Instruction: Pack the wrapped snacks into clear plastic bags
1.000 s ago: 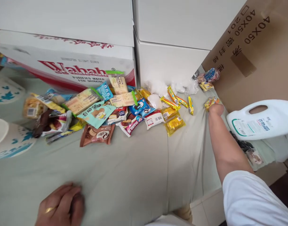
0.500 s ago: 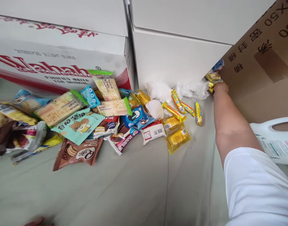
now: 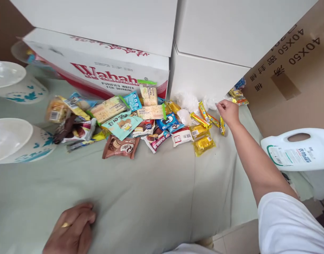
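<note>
The grey-green cloth (image 3: 151, 197) is spread, with creases, over the whole working surface; pale floor tile is glimpsed at the near right. The far side is closed off by smooth white panels (image 3: 209, 77). The right is walled by a brown cardboard box (image 3: 287, 67), printed in black with "40X50" twice and columns of Chinese characters. At the far left a white-and-red carton (image 3: 111, 65) is set on the cloth; "Wahah" and "PURIFIED WATER FOR DRINKING" are read on it, the end of the brand being covered by a cracker packet (image 3: 149, 94). At the right a white jug (image 3: 299, 151) is seen lying on its side, its green-edged label marked in Chinese. White tubs (image 3: 40, 144) at the left are decorated with blue leaves.

The left hand (image 3: 72, 229), on which a gold ring is worn, is loosely curled at the near left, well apart from the snacks. The right hand (image 3: 229, 111) is stretched to the far right, fingertips drawn together beside crumpled clear plastic (image 3: 211, 103); whether any is gripped cannot be told. Among the heaped packets, "Q" is legible on a brown packet (image 3: 121, 147). The slim yellow sticks (image 3: 222, 126) are scattered just near of the right hand, their print too small to be read.
</note>
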Tool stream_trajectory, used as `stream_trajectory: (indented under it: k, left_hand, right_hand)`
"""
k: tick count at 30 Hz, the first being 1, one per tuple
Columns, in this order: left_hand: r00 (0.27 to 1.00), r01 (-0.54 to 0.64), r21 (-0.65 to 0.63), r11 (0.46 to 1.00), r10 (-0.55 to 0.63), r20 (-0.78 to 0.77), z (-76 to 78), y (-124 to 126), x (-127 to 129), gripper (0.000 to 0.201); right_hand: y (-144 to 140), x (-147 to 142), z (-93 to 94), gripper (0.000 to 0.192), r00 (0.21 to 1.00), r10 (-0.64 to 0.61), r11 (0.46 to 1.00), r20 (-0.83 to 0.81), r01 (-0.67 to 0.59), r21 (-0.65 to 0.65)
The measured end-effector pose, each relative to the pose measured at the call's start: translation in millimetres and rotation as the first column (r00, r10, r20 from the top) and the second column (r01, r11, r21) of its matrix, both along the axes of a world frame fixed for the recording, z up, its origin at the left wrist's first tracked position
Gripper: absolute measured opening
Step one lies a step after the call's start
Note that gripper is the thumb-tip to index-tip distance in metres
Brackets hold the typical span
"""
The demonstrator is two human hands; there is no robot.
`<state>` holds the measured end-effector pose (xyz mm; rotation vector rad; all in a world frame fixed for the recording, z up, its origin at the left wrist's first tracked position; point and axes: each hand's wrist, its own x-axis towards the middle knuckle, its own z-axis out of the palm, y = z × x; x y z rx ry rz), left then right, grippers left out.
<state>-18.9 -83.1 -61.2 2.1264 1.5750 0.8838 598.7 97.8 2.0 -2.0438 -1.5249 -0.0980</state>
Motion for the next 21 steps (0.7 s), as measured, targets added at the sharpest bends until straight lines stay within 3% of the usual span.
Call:
stream_trajectory:
  k: [2, 4, 7, 9, 10, 12, 14, 15, 17, 19, 21]
  left_hand:
    - [0.997, 0.075, 0.057, 0.996, -0.073, -0.034, 9.8, 3, 7, 0.012]
    - [0.989, 0.143, 0.096, 0.985, -0.138, -0.062, 12.8, 5, 9, 0.015]
    - [0.985, 0.168, 0.143, 0.975, -0.162, -0.057, 11.0, 6, 8, 0.017]
    - [0.986, 0.165, 0.15, 0.975, -0.162, -0.028, 10.4, 5, 7, 0.019]
    - [0.986, 0.167, 0.144, 0.975, -0.169, -0.003, 10.8, 3, 6, 0.02]
    - [0.984, 0.154, 0.123, 0.98, -0.164, 0.076, 13.4, -1, 5, 0.022]
    - [0.978, 0.096, 0.073, 0.993, -0.108, 0.179, 18.2, -6, 8, 0.022]
    - [0.967, 0.066, 0.016, 0.998, -0.067, 0.245, 21.7, -9, 12, 0.021]
    - [0.911, 0.06, -0.181, 0.982, 0.02, 0.412, 30.7, -11, 28, 0.016]
    - [0.788, 0.174, -0.414, 0.894, 0.125, 0.603, 41.6, -7, 52, 0.016]
    - [0.674, 0.292, -0.545, 0.786, 0.236, 0.7, 51.7, 4, 81, 0.029]
  right_hand:
    - [18, -23, 8.1, 0.017, 0.994, 0.0, 1.0, 0.11, 0.002, -0.02]
    - [39, -42, 10.4, 0.023, 0.984, -0.101, 0.994, 0.145, 0.105, -0.017]
    - [63, -60, 7.4, 0.023, 0.963, -0.268, 0.949, 0.027, 0.269, -0.163]
    - [70, -67, 9.0, 0.018, 0.949, -0.315, 0.925, -0.037, 0.298, -0.234]
    - [70, -69, 12.4, 0.015, 0.948, -0.314, 0.931, -0.054, 0.296, -0.214]
    - [58, -75, 24.4, 0.015, 0.952, -0.265, 0.964, -0.155, 0.26, -0.053]
    - [33, -87, 38.9, 0.017, 0.906, -0.09, 0.972, -0.414, 0.17, 0.16]
    - [15, -98, 44.9, 0.019, 0.822, 0.046, 0.959, -0.568, 0.122, 0.254]
    - [-26, -130, 51.0, 0.029, 0.527, 0.268, 0.952, -0.806, -0.014, 0.307]
    - [-68, -173, 46.8, 0.038, 0.257, 0.29, 0.956, -0.922, -0.114, 0.269]
    - [-105, -218, 34.0, 0.042, 0.047, 0.21, 0.966, -0.977, -0.167, 0.199]
